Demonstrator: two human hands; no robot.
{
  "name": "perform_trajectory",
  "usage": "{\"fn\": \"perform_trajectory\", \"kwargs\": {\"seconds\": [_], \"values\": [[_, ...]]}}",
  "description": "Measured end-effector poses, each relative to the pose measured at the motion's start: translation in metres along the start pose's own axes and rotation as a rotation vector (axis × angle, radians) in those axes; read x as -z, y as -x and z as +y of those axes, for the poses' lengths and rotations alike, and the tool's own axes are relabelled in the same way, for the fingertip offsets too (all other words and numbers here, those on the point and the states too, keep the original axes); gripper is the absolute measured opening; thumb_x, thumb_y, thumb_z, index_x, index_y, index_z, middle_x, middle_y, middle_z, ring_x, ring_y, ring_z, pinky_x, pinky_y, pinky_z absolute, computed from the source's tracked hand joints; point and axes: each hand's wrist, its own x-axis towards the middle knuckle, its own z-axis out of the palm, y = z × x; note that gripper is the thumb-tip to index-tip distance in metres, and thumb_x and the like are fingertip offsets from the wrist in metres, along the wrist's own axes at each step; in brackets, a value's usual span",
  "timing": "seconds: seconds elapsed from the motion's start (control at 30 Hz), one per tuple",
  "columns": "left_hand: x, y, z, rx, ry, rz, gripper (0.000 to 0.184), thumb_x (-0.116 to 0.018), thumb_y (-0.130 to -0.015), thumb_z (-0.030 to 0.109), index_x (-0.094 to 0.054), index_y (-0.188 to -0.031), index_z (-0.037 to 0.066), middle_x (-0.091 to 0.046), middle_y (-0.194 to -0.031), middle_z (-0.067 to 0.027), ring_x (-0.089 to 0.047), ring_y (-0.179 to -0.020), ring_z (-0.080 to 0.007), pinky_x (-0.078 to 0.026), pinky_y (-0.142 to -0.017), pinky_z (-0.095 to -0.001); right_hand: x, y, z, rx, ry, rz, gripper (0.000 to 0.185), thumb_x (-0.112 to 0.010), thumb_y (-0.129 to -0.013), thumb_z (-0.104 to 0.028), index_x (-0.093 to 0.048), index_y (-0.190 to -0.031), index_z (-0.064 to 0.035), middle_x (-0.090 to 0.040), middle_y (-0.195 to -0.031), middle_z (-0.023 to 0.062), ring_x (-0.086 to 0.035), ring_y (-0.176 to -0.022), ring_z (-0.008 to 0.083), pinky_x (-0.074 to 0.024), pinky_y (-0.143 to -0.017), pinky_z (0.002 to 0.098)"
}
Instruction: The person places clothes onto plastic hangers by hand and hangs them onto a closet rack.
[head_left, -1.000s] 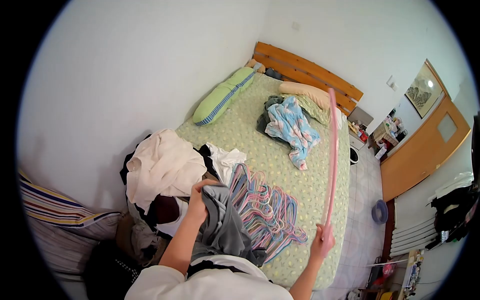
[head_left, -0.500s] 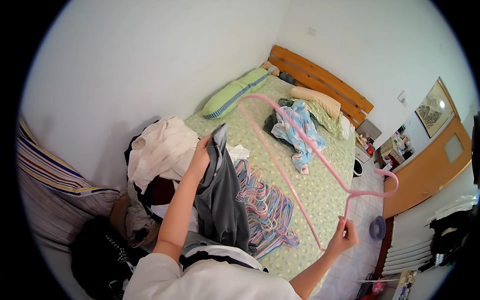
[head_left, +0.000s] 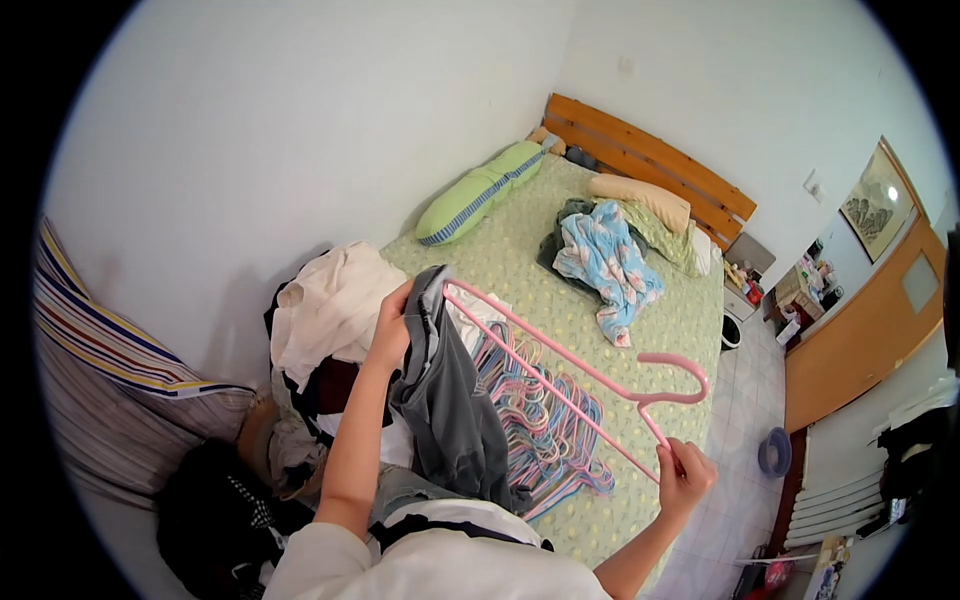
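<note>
My left hand (head_left: 393,325) grips the waist edge of a dark grey garment (head_left: 455,410), which hangs down in front of me. My right hand (head_left: 686,474) is closed on one end of a pink hanger (head_left: 560,352). The hanger's far end touches the garment's upper opening beside my left hand, and its hook points up and away to the right. Below, a heap of pink, blue and white hangers (head_left: 550,430) lies on the bed (head_left: 470,262), just right of the garment.
Cream and dark clothes (head_left: 335,305) are piled at the left near the wall. A green bolster (head_left: 480,195), a blue patterned cloth (head_left: 610,262) and a peach pillow (head_left: 640,200) lie farther up the bed. A purple basin (head_left: 774,452) stands on the floor at right.
The pink hanger has turned from nearly edge-on to flat, and its far end has come down and left to the grey garment. The garment was raised and spread a little.
</note>
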Motion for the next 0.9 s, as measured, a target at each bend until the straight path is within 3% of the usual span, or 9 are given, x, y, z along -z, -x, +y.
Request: {"fn": "perform_trajectory", "kwargs": {"seconds": [0.07, 0.17, 0.3, 0.47, 0.57, 0.63, 0.8, 0.83, 0.9], "values": [[-0.008, -0.001, 0.002, -0.025, -0.168, -0.095, 0.031, -0.050, -0.087, 0.000, -0.060, -0.116, -0.001, -0.060, -0.090, 0.0007, -0.052, -0.080, -0.0053, -0.044, -0.070, -0.0210, 0.005, -0.001, -0.001, -0.022, 0.021, -0.018, 0.010, -0.075, -0.068, -0.003, -0.066, -0.073, -0.0033, -0.046, -0.049, 0.0032, -0.037, -0.039, 0.0123, -0.0248, -0.040, 0.0262], [-0.036, -0.001, -0.005, -0.292, -0.542, -0.391, 0.021, -0.052, -0.082, 0.005, -0.065, -0.098, 0.000, -0.063, -0.080, -0.0141, -0.060, -0.074, -0.0250, -0.047, -0.068, -0.0320, 0.014, -0.003, -0.005, -0.071, 0.037, -0.090, 0.009, -0.074, -0.070, -0.003, -0.067, -0.075, -0.0022, -0.049, -0.051, 0.0049, -0.041, -0.041, 0.0127, -0.0285, -0.041, 0.0265], [-0.106, 0.034, 0.011, -0.201, -0.555, -0.768, 0.026, -0.054, -0.075, 0.002, -0.063, -0.099, 0.000, -0.062, -0.084, -0.0191, -0.059, -0.081, -0.0363, -0.047, -0.072, -0.0390, -0.010, -0.005, -0.021, -0.100, -0.026, -0.185, 0.011, -0.076, -0.069, -0.004, -0.068, -0.077, -0.0021, -0.059, -0.058, 0.0072, -0.054, -0.047, 0.0135, -0.0394, -0.045, 0.0247], [-0.123, 0.047, 0.004, -0.246, -0.662, -0.571, 0.023, -0.052, -0.080, 0.008, -0.062, -0.100, 0.005, -0.062, -0.082, -0.0192, -0.059, -0.078, -0.0386, -0.046, -0.067, -0.0434, -0.051, 0.012, -0.018, -0.268, -0.050, -0.129, 0.012, -0.073, -0.069, -0.004, -0.067, -0.079, -0.0037, -0.061, -0.066, 0.0076, -0.058, -0.058, 0.0182, -0.0428, -0.052, 0.0268], [-0.118, 0.040, -0.002, -0.222, -0.739, -0.451, 0.018, -0.054, -0.080, 0.010, -0.064, -0.094, 0.004, -0.060, -0.076, -0.0198, -0.059, -0.073, -0.0386, -0.046, -0.061, -0.0440, -0.084, 0.015, -0.036, 0.047, 0.095, 0.210, 0.016, -0.069, -0.071, -0.002, -0.065, -0.086, -0.0029, -0.062, -0.080, 0.0108, -0.059, -0.074, 0.0254, -0.0451, -0.065, 0.0323], [-0.114, 0.034, -0.006, -0.232, -0.672, -0.320, 0.017, -0.055, -0.080, 0.010, -0.063, -0.093, 0.003, -0.060, -0.075, -0.0202, -0.058, -0.069, -0.0391, -0.045, -0.059, -0.0415, -0.114, 0.047, -0.034, 0.082, -0.164, 0.210, 0.017, -0.069, -0.071, -0.003, -0.063, -0.087, -0.0021, -0.061, -0.091, 0.0128, -0.059, -0.084, 0.0313, -0.0466, -0.070, 0.0353], [-0.105, 0.028, 0.005, -0.228, -0.397, -0.159, 0.015, -0.056, -0.078, 0.008, -0.060, -0.090, 0.000, -0.058, -0.067, -0.0190, -0.059, -0.062, -0.0354, -0.042, -0.055, -0.0379, -0.229, 0.119, -0.022, -0.240, -0.403, -0.488, 0.046, -0.065, -0.080, -0.021, -0.049, -0.116, 0.0030, -0.059, -0.084, 0.0255, -0.059, -0.083, 0.0435, -0.0477, -0.072, 0.0454], [-0.096, 0.028, 0.007, -0.143, -0.423, -0.207, 0.016, -0.052, -0.077, 0.002, -0.056, -0.091, -0.005, -0.058, -0.071, -0.0078, -0.052, -0.066, -0.0117, -0.042, -0.062, -0.0275, -0.252, 0.147, -0.002, -0.290, -0.325, -0.750, 0.053, -0.064, -0.082, -0.026, -0.044, -0.121, 0.0033, -0.059, -0.082, 0.0276, -0.059, -0.083, 0.0450, -0.0476, -0.071, 0.0471], [-0.072, 0.026, 0.006, 0.012, -0.244, -0.369, 0.023, -0.049, -0.076, 0.000, -0.055, -0.098, -0.002, -0.055, -0.083, -0.0030, -0.049, -0.074, -0.0096, -0.040, -0.068, -0.0228, -0.254, 0.162, 0.018, -0.252, -0.271, -0.970, 0.047, -0.065, -0.081, -0.030, -0.053, -0.113, 0.0023, -0.061, -0.083, 0.0265, -0.060, -0.080, 0.0435, -0.0476, -0.071, 0.0478]]}}
